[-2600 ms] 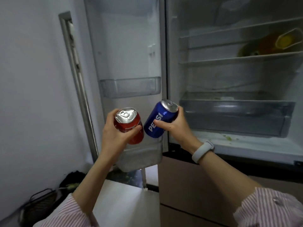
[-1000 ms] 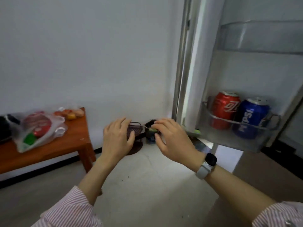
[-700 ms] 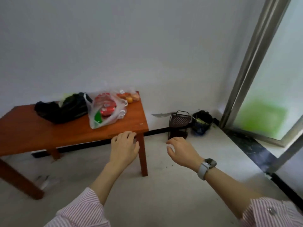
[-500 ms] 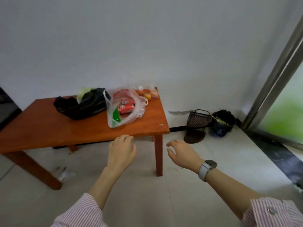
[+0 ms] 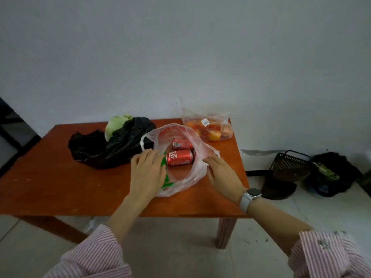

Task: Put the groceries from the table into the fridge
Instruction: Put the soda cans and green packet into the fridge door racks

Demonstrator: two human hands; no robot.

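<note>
— Both hands have come in from the bare floor to the clear bag (image 5: 180, 173) on the table (image 5: 60, 177); half a second back they hung short of the table edge.

— What are they doing now?

— Left hand (image 5: 147, 174) lies over the bag's left rim, fingers spread and fairly straight, resting on the plastic. Right hand (image 5: 219, 172) is at the bag's right edge, fingers loosely bent against the plastic; whether it pinches the film I cannot tell.

— And inside?

— Two red cans (image 5: 179, 160) on their sides, one behind the other, and something green under the left hand.

— Around the bag?

— Black bag (image 5: 112, 151) touching it on the left, with a pale green cabbage (image 5: 115, 125) poking out behind. Fruit bag (image 5: 210, 129) just behind it to the right, near the table's far corner. Off beyond the table to the right, a dark wire basket (image 5: 289, 167) and another black bag on the floor (image 5: 331, 173) by the wall.
</note>
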